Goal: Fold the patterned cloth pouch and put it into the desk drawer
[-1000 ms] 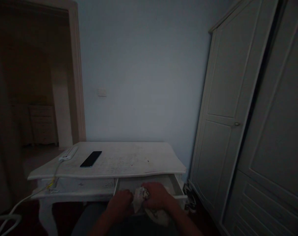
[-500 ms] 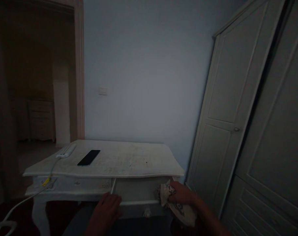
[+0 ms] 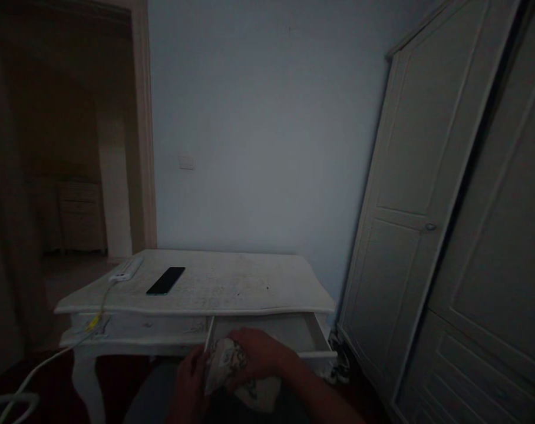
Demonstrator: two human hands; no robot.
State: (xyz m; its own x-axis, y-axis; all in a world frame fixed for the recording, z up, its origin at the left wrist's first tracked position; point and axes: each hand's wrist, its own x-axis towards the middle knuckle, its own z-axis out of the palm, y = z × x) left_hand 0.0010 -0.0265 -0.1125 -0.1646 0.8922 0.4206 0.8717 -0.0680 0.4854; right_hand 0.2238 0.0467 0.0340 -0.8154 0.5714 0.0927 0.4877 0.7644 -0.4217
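Observation:
My right hand (image 3: 261,356) is closed on a cream cloth with a dark pattern (image 3: 223,362), bunched over the left front of the open drawer (image 3: 289,330). A loose part of the cloth hangs down in front of the drawer. My left hand (image 3: 191,377) is at the drawer's left front corner, right beside the cloth. Its fingers are curled, but in the dim light I cannot make out whether they grip the drawer edge or the cloth. The drawer is pulled out of a worn white desk (image 3: 232,277).
On the desktop lie a dark phone (image 3: 165,281) and a white power strip (image 3: 126,270). Its white cable (image 3: 59,355) drops over the left edge. A wardrobe (image 3: 395,235) stands at the right, a doorway (image 3: 73,147) at the left. A patterned dark-and-white item (image 3: 339,359) is beside the desk.
My right hand has carried the cloth from the drawer's right side to its left front corner, next to my left hand. My left hand stays near that corner. The view has shifted slightly.

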